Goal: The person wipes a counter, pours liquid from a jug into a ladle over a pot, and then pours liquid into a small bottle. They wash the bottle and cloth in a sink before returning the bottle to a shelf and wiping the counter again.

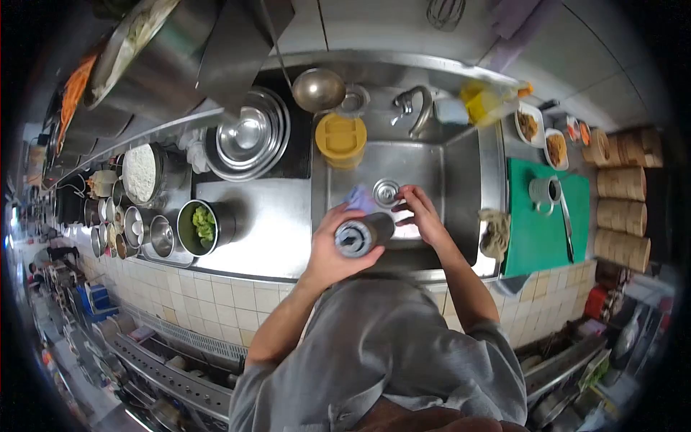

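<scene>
My left hand [332,252] is wrapped round a dark cylindrical container [378,226] above the sink, its round grey end tilted towards me. What kind of container it is, I cannot make out. To its right, my right hand [425,218] has its fingers apart and slightly bent, close to the container's far end and holding nothing visible. Just beyond my left hand is a crumpled purple cloth [358,200]. Below both hands lies the steel sink [425,162] with its round drain [386,191].
A tub with a yellow lid [341,137] stands at the sink's back left, near the tap [417,115]. On the left are a pot of green vegetables [204,223] and stacked steel bowls [248,137]. A green cutting board [533,237] bears a metal mug [543,191] and a knife [566,223].
</scene>
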The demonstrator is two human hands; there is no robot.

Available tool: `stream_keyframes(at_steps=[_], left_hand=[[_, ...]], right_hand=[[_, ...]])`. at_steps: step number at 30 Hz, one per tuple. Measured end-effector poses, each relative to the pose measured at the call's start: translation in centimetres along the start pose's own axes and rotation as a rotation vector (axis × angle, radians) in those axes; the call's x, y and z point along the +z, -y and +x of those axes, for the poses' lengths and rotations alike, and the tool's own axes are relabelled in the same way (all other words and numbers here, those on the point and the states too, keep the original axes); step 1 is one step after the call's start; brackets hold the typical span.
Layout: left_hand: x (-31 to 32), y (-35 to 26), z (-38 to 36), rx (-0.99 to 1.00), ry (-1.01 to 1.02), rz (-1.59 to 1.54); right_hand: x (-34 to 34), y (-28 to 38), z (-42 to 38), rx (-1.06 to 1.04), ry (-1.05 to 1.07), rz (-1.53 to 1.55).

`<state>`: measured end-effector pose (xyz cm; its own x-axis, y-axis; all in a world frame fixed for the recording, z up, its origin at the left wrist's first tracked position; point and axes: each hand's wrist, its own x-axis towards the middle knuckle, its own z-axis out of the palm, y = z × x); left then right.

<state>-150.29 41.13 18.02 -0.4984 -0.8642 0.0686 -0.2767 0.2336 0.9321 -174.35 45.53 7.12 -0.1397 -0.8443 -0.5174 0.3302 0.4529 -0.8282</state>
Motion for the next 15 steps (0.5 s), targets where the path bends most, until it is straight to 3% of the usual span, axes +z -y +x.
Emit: stream_keyframes(at_steps=[4,7,13,15], left_hand=[[0.4,0.4,-1.5,-0.160,-0.197,0.076],[0.8,0.6,-2.5,-0.120,-0.264,0.162],[1.0,1.1,-3.5,-0.215,-0.271,0.060],[1.0,1.5,-2.9,-0.226,-0.214,0.048]], right_hand=[[-3.4,1.8,10.1,-0.088,-0.119,0.088],[-4.7,2.0,15.8,-0.128,-0.117,0.087],[-3.3,2.5,22.0,-0.064,-0.114,-0.097],[-3.0,2.0,23.4,-0.160,-0.126,-0.197]])
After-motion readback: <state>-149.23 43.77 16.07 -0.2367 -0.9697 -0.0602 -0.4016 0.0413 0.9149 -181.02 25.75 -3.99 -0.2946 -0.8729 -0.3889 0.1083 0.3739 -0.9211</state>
